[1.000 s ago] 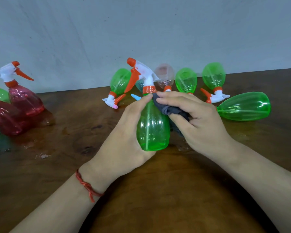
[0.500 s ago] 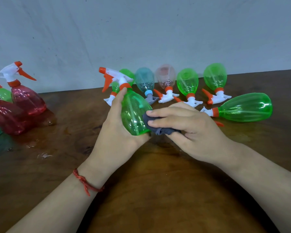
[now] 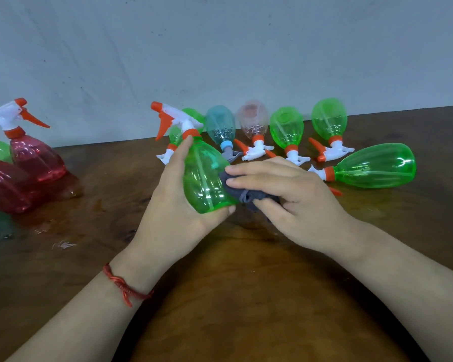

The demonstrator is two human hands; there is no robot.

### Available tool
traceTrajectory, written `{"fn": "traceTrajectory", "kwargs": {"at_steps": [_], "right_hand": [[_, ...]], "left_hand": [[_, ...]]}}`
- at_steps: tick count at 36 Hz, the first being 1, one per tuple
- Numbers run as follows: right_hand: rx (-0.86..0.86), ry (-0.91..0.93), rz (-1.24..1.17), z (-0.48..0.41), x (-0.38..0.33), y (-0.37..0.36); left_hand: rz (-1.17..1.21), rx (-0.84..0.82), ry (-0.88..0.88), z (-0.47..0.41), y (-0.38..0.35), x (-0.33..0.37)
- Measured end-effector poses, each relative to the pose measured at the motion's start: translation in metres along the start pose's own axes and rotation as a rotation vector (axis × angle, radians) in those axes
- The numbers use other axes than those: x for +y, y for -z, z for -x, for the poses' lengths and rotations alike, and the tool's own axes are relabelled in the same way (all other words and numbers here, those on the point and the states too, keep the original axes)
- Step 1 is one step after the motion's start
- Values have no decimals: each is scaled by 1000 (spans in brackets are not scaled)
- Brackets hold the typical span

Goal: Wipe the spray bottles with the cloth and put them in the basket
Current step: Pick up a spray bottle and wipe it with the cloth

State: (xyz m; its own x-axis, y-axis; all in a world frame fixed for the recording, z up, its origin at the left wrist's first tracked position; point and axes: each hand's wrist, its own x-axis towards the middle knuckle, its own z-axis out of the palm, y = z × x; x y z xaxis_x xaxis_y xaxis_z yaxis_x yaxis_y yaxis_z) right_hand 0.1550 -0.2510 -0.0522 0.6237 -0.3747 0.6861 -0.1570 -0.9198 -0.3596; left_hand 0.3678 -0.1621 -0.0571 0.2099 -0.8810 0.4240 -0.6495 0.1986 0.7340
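Nearest, a red cord (image 3: 123,286) on the left wrist, and under both forearms the dark wooden table (image 3: 220,296). Further in, left hand (image 3: 168,205) wrapped round a green bottle (image 3: 204,178) from the left and beneath, thumb up along the flank toward the orange collar, a fingertip just visible under the base. Held clear of the table and tilted: base low and toward the person, spray head (image 3: 175,118) high, farther off and leaning left, nozzle pointing left. Touching it on the right, right hand (image 3: 293,194) with a bunched grey cloth (image 3: 242,197) pinched between flat fingers above and thumb below, pressed to the bottle's right flank low on the body. So: cloth right of the bottle, right hand the nearer for rubbing, left the one to carry. Stroke probably best run along that long axis, base up to collar, with the left hand turning the body to bring fresh sides round. Judged mid-wipe, not yet ready for stowing. No basket in view; direction of the drop-off not to be told. Behind the hands, a row of bottles (image 3: 285,129) lying heads toward the person, green, teal and pale pink, and a crosswise bottle (image 3: 374,165), green, just beyond the right hand. Far left, red bottles (image 3: 34,155) among wet patches. Beyond all, grey wall (image 3: 220,48).
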Motion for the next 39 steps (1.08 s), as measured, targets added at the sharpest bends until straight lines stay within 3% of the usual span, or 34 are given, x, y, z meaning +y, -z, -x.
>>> {"fn": "traceTrajectory", "kwargs": {"at_steps": [6,12,18,30,39], "right_hand": [[173,-253,-246,-5,-1,1],[196,-411,-468,-7,-2,2],[226,-375,-412,-5,-4,6],[127,-350,-407,-2,2,1],[37,-118,-226,1,-2,5]], "left_hand": [[6,-102,-107,4,-6,5],[-4,-179,-219,6,-11,1],[8,-245,-195,9,-14,8],[70,-184,-191,8,-15,9],[127,-52,-113,7,-11,8]]}}
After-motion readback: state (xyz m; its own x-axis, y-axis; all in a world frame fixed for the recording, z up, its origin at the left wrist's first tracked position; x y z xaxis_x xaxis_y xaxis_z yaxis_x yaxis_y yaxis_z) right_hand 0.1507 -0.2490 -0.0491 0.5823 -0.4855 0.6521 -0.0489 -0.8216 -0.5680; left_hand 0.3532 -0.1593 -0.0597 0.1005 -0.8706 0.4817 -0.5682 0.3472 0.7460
